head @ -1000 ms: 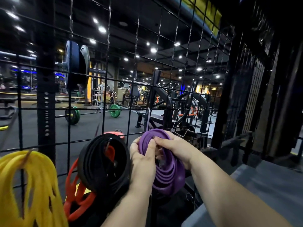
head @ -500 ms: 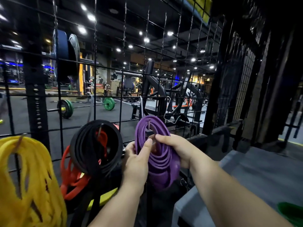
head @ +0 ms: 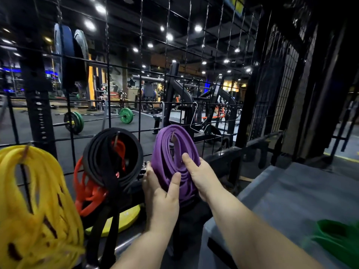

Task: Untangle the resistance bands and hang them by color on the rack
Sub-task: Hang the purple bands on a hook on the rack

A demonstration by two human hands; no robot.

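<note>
A coil of purple bands (head: 169,152) hangs from a hook on the black wire grid rack (head: 138,78). My left hand (head: 161,193) holds the coil's lower left edge, thumb across the front and fingers along the side. My right hand (head: 201,175) holds the coil's right side, thumb on the front and fingers hidden behind. To the left on the rack hang black bands (head: 108,158), red bands (head: 87,193) behind them, and a blurred bundle of yellow bands (head: 33,200).
A green band (head: 338,241) lies on the grey platform (head: 281,191) at the lower right. A yellow weight plate (head: 126,218) lies below the black bands. Beyond the grid are barbells with green plates and gym machines.
Both hands have slid from the top of the purple coil down to its lower half. The coil now hangs higher than my hands, on its hook. The view has shifted right, revealing the green band.
</note>
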